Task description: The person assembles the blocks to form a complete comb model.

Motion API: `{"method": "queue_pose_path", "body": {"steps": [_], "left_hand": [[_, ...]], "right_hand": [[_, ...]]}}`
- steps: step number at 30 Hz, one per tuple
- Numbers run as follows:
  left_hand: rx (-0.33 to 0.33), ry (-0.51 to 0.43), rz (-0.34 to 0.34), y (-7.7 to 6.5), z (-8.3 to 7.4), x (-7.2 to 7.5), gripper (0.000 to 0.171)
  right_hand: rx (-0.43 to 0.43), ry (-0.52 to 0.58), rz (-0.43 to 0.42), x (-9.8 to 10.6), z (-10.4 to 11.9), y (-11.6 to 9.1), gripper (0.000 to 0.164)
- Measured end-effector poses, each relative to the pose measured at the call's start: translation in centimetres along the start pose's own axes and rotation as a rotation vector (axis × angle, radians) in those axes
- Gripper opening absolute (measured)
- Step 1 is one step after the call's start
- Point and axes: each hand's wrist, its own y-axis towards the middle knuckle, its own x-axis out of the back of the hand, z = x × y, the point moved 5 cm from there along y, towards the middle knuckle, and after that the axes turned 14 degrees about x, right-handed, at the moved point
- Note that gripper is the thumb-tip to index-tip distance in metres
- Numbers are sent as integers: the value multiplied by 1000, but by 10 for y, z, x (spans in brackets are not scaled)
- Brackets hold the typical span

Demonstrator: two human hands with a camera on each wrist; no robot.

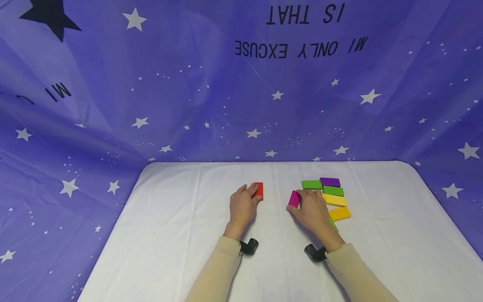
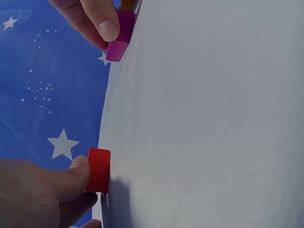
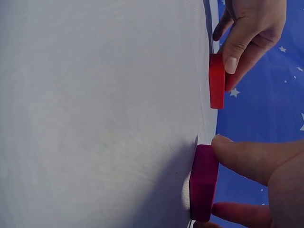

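On the white tabletop, my left hand [image 1: 241, 206] pinches a red block [image 1: 259, 191]. In the left wrist view the thumb lies against one face of the red block [image 2: 99, 172], low over the cloth. To the right, my right hand [image 1: 311, 209] holds a magenta block [image 1: 294, 199] between thumb and fingers. The right wrist view shows the magenta block [image 3: 203, 183] close at the cloth, thumb at one end and a finger at the other. A gap of bare cloth separates the two blocks.
Beyond and beside the right hand lie several loose blocks: a purple one [image 1: 330, 182], green ones [image 1: 311, 184], a yellow one [image 1: 336, 200] and an orange-yellow one [image 1: 340, 214]. A blue-purple starred curtain [image 1: 226, 105] hangs behind the white table [image 1: 158, 235].
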Motion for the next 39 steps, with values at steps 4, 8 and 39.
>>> {"method": "queue_pose_path", "body": {"steps": [4, 8, 39], "left_hand": [[2, -13, -16, 0, 1, -1, 40], [7, -24, -20, 0, 2, -2, 39], [4, -78, -52, -1, 5, -3, 40]], "right_hand": [[8, 3, 1, 0, -1, 0, 62], [30, 25, -35, 1, -4, 1, 60], [149, 86, -153, 10, 14, 55, 59]]}}
